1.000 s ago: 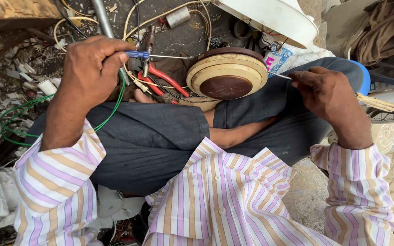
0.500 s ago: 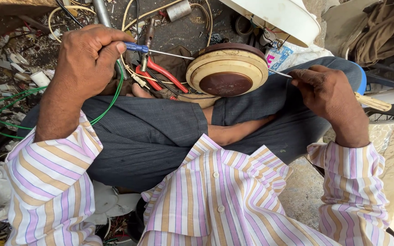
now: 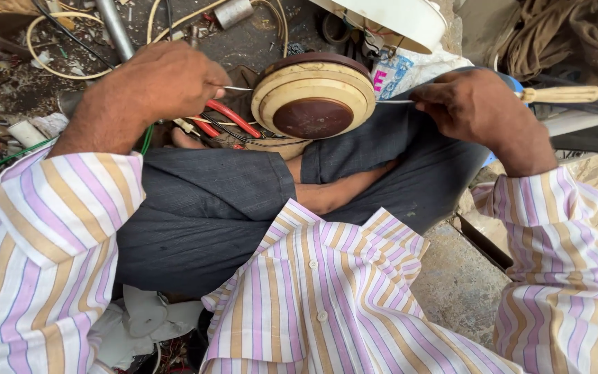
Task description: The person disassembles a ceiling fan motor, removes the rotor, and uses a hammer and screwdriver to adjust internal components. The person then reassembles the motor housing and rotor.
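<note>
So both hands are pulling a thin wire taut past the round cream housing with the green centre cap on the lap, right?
Not quite. The head view shows the centre cap is dark reddish brown, not green. The rest holds: the left hand and right hand each pinch a thin wire beside the round cream housing on the lap.

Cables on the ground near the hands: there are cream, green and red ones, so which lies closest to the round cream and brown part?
The red cable. It runs right beside the round part, under the left hand; the cream cable and the green cable lie farther left.
</note>
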